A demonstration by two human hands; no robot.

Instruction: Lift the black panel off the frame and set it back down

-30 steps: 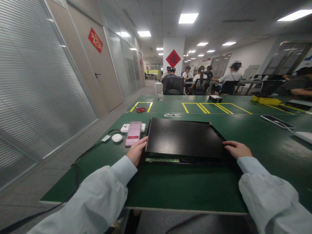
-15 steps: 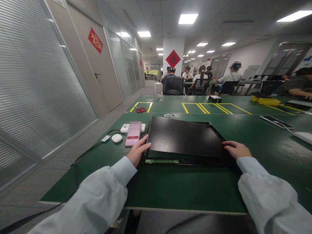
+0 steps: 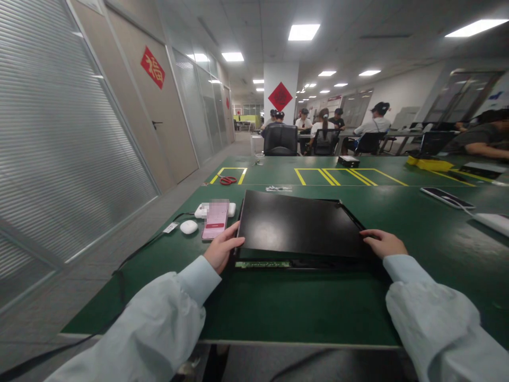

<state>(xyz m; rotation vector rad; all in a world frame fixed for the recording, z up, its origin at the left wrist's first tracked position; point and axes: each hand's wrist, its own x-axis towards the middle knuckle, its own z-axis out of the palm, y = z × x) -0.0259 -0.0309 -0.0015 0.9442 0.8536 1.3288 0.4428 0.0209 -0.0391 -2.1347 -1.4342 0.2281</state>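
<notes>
A large flat black panel point(image 3: 298, 223) lies on the green table point(image 3: 278, 307) in front of me, resting over a black frame with a thin green circuit strip point(image 3: 262, 263) showing along its near edge. My left hand point(image 3: 222, 246) grips the panel's near left corner, fingers curled on its edge. My right hand point(image 3: 382, 243) holds the near right corner, fingers bent over the edge. The panel's near side sits slightly raised above the frame.
A phone with a pink screen point(image 3: 215, 219), a white earbud case point(image 3: 188, 226) and a white charger lie left of the panel, with a black cable point(image 3: 135, 254) running off the table. Red scissors point(image 3: 228, 180) and another phone point(image 3: 447, 197) lie farther off. People sit at tables behind.
The panel's left near corner has lifted a little off the frame and shifted slightly. Both hands stay on their corners.
</notes>
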